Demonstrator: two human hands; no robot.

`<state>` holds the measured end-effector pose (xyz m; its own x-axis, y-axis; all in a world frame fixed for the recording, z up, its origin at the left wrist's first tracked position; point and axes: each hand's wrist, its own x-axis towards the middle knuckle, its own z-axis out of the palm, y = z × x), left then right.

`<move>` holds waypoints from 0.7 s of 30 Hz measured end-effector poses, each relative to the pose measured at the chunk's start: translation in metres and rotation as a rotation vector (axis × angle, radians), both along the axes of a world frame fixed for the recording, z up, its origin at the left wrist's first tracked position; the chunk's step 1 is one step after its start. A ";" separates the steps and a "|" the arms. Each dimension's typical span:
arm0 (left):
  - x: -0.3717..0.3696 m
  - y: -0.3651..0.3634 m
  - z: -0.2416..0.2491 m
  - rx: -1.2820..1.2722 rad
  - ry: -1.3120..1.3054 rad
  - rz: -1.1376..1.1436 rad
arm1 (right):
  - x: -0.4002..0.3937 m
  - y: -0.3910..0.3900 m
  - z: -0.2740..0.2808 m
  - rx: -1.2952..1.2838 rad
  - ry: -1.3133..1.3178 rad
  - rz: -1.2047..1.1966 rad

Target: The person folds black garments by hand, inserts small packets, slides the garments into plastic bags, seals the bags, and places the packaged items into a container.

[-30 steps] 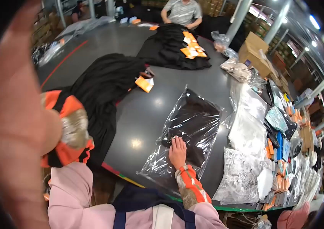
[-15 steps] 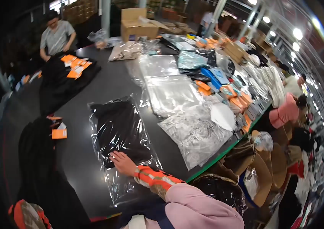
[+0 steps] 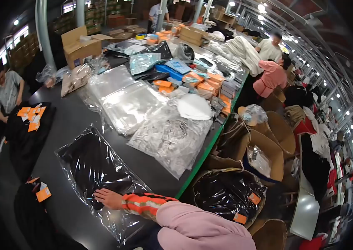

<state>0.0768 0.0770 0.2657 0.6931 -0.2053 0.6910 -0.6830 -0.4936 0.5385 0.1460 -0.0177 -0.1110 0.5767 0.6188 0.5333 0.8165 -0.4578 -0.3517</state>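
A black garment in a clear plastic bag point(image 3: 95, 162) lies flat on the dark table point(image 3: 70, 125). My right hand point(image 3: 109, 198) rests on the lower part of that bag, palm down, its fingers stretched out. Left of the bag, a black garment point(image 3: 28, 216) with an orange tag point(image 3: 43, 193) lies at the table's lower left. My left hand does not show in the view. Beyond the bag are flat clear plastic bags point(image 3: 132, 102) and a large clear bag of small pale pieces point(image 3: 172, 137).
Orange packets point(image 3: 207, 85) and blue packaging point(image 3: 169, 71) are heaped farther back. An open carton point(image 3: 80, 48) stands at the table's far end. Right of the green edge point(image 3: 205, 156) sits an open container of bagged black items point(image 3: 228, 191). Co-workers stand at left and right.
The camera view has turned right, so the table and bags appear farther left and more containers show at right. My right hand stays flat on the bagged garment. The left sleeve has left the view.
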 end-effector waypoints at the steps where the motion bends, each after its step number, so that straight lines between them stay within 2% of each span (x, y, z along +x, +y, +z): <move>1: -0.001 -0.002 -0.002 -0.003 -0.001 -0.008 | -0.001 0.000 0.002 0.002 0.001 0.008; 5: -0.010 -0.003 -0.006 -0.036 0.004 -0.029 | -0.016 0.008 0.005 -0.021 0.013 0.002; 8: -0.027 0.004 -0.013 -0.219 -0.021 -0.042 | -0.036 -0.011 0.012 -0.045 0.045 -0.005; 10: -0.041 0.014 -0.054 -0.416 0.095 0.030 | -0.063 -0.033 0.020 -0.036 0.092 0.026; 11: -0.040 0.022 -0.110 -0.415 0.295 0.168 | -0.072 -0.048 0.015 -0.109 0.180 0.023; 12: -0.034 0.039 -0.205 -0.168 0.478 0.388 | -0.082 -0.061 0.009 -0.181 0.272 0.025; 13: -0.043 0.008 -0.230 0.368 0.609 0.611 | -0.088 -0.073 0.018 -0.154 0.261 0.019; 15: -0.067 -0.005 -0.327 0.512 0.676 0.443 | -0.083 -0.084 0.026 -0.158 0.232 0.018; 16: -0.066 -0.012 -0.338 0.518 0.693 0.443 | -0.079 -0.080 0.021 -0.180 0.220 0.014; 18: -0.053 -0.025 -0.340 0.791 0.615 0.600 | -0.063 -0.069 0.008 -0.135 0.147 -0.018; 21: -0.029 -0.012 -0.333 0.740 0.699 0.534 | -0.048 -0.066 0.025 -0.197 0.157 -0.037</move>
